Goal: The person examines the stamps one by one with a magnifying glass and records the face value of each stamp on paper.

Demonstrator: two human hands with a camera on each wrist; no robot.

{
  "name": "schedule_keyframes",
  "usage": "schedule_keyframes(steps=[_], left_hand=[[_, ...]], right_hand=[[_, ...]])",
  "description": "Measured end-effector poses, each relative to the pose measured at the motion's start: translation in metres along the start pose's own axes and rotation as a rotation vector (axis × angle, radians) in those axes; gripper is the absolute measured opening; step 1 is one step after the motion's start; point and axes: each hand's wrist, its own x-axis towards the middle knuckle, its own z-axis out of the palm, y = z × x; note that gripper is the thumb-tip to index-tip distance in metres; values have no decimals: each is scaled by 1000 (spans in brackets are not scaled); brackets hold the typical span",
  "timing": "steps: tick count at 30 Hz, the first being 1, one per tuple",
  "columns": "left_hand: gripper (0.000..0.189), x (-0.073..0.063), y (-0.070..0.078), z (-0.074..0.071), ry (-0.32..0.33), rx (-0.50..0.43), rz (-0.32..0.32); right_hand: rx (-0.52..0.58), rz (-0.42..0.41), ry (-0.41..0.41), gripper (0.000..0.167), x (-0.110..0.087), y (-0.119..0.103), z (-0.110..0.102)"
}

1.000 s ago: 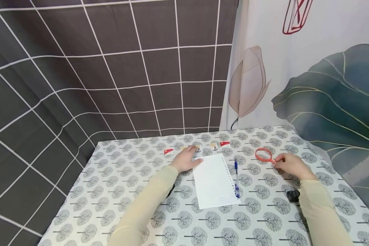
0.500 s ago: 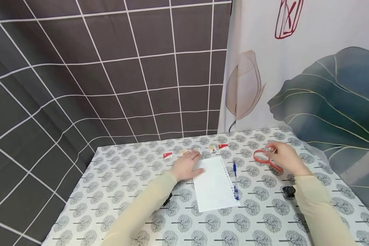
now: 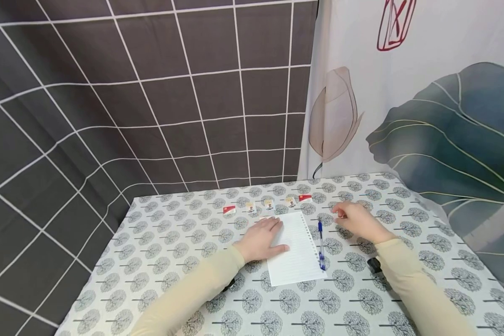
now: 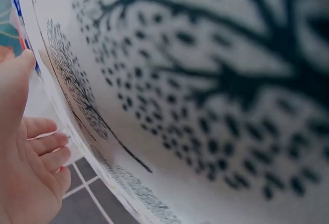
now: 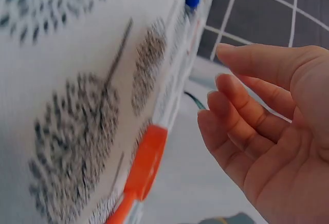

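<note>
My left hand point(image 3: 262, 240) rests with its fingers laid out on the left part of a lined, punched paper sheet point(image 3: 296, 261). In the left wrist view the fingers of that hand point(image 4: 36, 167) are loosely bent and hold nothing. My right hand point(image 3: 357, 221) is over the cloth, right of the blue pen point(image 3: 321, 245). A red-orange magnifying glass point(image 5: 146, 157) shows in the right wrist view, apart from the fingers of the relaxed right hand point(image 5: 267, 126). In the head view the right hand hides most of it, with a bit of red at the fingertips.
Beyond the paper lies a row of small cards: a red-and-white card point(image 3: 229, 210) at the left, another red-and-white card point(image 3: 304, 198) at the right, and several picture cards, such as a yellowish card point(image 3: 269, 205), between them. A tree-print tablecloth point(image 3: 151, 261) covers the table, with curtains behind.
My right hand let go of the magnifying glass's handle, then moved left to the pen's side, now hiding the lens. My left hand slid back toward me on the paper, uncovering picture cards.
</note>
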Motion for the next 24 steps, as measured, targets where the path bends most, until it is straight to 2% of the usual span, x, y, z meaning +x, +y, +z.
schedule_keyframes(steps=[5, 12, 24], left_hand=[[83, -1, 7, 1, -33, 9, 16], [82, -2, 12, 3, -66, 0, 23], [81, -3, 13, 4, -78, -16, 27]], right_hand=[[2, -52, -72, 27, 5, -5, 12], [-27, -56, -178, 31, 8, -9, 20], [-81, -91, -187, 36, 15, -16, 25]])
